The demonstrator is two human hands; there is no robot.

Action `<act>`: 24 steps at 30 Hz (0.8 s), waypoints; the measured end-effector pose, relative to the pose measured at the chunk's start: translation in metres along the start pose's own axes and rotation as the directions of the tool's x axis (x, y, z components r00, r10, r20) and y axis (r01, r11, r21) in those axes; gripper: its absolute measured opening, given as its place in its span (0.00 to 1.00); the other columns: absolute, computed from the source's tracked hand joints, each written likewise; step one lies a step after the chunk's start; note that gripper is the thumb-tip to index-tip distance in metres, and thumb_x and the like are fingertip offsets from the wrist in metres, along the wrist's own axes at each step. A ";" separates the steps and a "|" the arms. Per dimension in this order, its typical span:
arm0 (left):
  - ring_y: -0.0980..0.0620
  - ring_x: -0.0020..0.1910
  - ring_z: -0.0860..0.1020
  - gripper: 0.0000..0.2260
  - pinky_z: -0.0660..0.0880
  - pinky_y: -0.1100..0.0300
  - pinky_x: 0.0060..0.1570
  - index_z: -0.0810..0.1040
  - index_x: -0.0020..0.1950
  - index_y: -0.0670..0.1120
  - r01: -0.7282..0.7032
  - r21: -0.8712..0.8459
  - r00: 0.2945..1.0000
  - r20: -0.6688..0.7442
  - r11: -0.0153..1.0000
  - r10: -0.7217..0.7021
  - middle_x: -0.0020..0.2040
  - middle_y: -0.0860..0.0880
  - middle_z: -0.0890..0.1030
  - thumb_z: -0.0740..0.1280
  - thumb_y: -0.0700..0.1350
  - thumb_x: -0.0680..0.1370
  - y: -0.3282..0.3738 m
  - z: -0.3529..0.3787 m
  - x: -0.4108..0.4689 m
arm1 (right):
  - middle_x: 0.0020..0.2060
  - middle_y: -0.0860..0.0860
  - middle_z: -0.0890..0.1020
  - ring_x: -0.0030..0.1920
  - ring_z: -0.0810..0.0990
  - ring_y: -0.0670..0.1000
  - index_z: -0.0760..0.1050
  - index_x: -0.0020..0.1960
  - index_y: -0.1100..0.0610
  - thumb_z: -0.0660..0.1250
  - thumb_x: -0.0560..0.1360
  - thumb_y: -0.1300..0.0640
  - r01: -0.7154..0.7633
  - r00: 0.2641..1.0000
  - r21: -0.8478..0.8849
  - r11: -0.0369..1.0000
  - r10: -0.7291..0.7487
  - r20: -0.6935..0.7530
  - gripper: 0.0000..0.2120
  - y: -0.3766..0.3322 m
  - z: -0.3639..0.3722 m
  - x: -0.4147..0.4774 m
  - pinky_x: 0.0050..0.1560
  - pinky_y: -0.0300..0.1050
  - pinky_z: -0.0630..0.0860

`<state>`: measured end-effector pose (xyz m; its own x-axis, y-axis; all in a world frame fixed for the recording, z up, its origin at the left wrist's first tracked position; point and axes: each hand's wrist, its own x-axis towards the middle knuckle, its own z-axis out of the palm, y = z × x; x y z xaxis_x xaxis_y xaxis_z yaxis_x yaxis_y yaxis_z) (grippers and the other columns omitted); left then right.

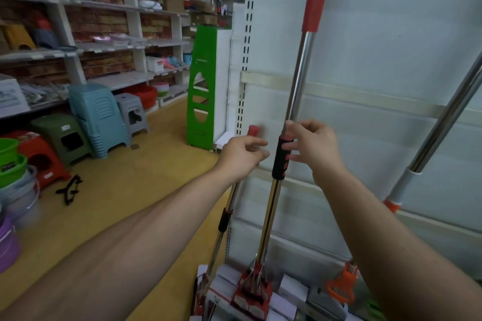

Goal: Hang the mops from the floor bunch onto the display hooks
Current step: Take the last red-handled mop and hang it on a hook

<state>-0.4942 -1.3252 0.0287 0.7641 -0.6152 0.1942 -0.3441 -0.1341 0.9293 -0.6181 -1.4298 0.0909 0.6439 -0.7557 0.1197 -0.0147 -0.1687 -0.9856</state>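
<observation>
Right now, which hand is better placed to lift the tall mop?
Right, probably. The right hand pinches the tall mop at its black sleeve; the left hand is beside it, loosely curled, holding nothing.

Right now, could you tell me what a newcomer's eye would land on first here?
The tall chrome mop pole with a red top sleeve rises dead centre before the white display panel, the right hand pinching its black-and-red foam grip. A stack of pale blue plastic stools stands on the floor at left.

Between your hands (307, 146) the mop (298, 91) shows a chrome pole, red top sleeve and black-and-red grip; left of them, a green stand (202, 86) on yellow floor (125, 180).
</observation>
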 end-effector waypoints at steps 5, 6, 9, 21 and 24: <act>0.49 0.45 0.85 0.12 0.75 0.61 0.41 0.85 0.59 0.47 0.057 0.065 0.998 -0.006 0.996 -0.057 0.51 0.46 0.87 0.74 0.47 0.76 -0.037 -0.026 -0.009 | 0.48 0.52 0.85 0.42 0.86 0.52 0.79 0.57 0.57 0.70 0.80 0.52 -0.051 0.999 -0.020 0.999 0.051 0.009 0.10 0.028 0.034 -0.009 0.46 0.53 0.83; 0.48 0.46 0.86 0.11 0.74 0.62 0.39 0.85 0.58 0.48 0.066 0.082 0.998 -0.009 0.994 -0.065 0.50 0.46 0.87 0.74 0.47 0.76 -0.044 -0.032 -0.008 | 0.47 0.52 0.85 0.41 0.86 0.52 0.79 0.56 0.56 0.70 0.81 0.52 -0.058 0.998 -0.025 0.998 0.059 0.012 0.09 0.034 0.042 -0.009 0.45 0.52 0.83; 0.44 0.46 0.84 0.09 0.73 0.69 0.32 0.84 0.57 0.44 0.119 0.026 0.993 0.006 0.993 -0.119 0.49 0.42 0.85 0.73 0.42 0.77 -0.065 -0.047 -0.001 | 0.47 0.52 0.85 0.41 0.86 0.53 0.79 0.53 0.56 0.70 0.80 0.52 -0.086 0.996 -0.040 0.996 0.086 0.007 0.07 0.052 0.065 -0.009 0.42 0.51 0.81; 0.49 0.49 0.84 0.10 0.74 0.62 0.43 0.84 0.57 0.49 0.169 0.064 0.960 0.215 0.984 -0.179 0.46 0.48 0.85 0.75 0.48 0.76 -0.148 -0.103 0.085 | 0.50 0.50 0.85 0.49 0.86 0.52 0.79 0.62 0.54 0.71 0.79 0.49 -0.235 0.936 -0.118 0.965 0.192 -0.295 0.14 0.096 0.149 0.042 0.55 0.57 0.84; 0.49 0.52 0.84 0.09 0.77 0.58 0.50 0.84 0.56 0.51 0.158 0.101 0.929 0.321 0.982 -0.183 0.48 0.49 0.85 0.74 0.49 0.77 -0.170 -0.105 0.108 | 0.54 0.50 0.84 0.51 0.85 0.50 0.76 0.68 0.55 0.72 0.79 0.48 -0.279 0.895 -0.093 0.956 0.223 -0.387 0.20 0.102 0.164 0.055 0.59 0.58 0.83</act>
<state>-0.2956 -1.2873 -0.0755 0.5974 -0.7968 -0.0902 -0.2720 -0.3072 0.9119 -0.4581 -1.3849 -0.0222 0.2769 -0.9586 -0.0665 -0.2649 -0.0096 -0.9642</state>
